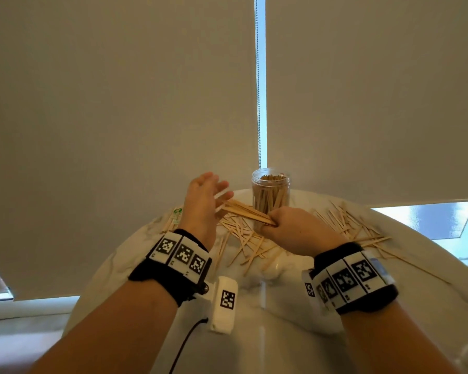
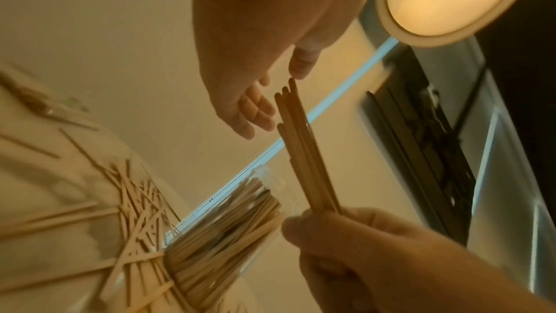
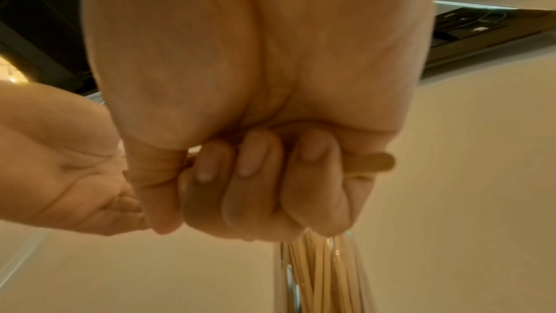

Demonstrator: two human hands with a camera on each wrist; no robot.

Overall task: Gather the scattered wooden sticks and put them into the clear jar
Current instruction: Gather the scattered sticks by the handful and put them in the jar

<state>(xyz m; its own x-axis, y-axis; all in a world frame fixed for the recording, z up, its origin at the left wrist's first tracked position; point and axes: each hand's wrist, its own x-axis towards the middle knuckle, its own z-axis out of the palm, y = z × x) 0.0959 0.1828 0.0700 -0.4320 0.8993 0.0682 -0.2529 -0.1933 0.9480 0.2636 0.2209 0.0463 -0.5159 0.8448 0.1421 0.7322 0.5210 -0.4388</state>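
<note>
My right hand (image 1: 287, 226) grips a bundle of wooden sticks (image 1: 243, 211) in its fist, low in front of the clear jar (image 1: 271, 197). The bundle points left and up towards my left hand (image 1: 214, 194), which is open, its straight fingers against the sticks' free ends. In the left wrist view the bundle (image 2: 300, 151) rises from the right hand (image 2: 355, 242) to the left hand's fingers (image 2: 256, 111). The right wrist view shows the right hand (image 3: 240, 187) curled round the sticks, one end (image 3: 373, 163) poking out. The jar (image 2: 228, 218) stands upright, nearly full of sticks.
Several loose sticks (image 1: 243, 244) lie scattered on the round white marble table (image 1: 254, 333), in front of the jar and to its right (image 1: 349, 225). A few more lie at the far left (image 1: 173, 220). Roller blinds hang close behind the table.
</note>
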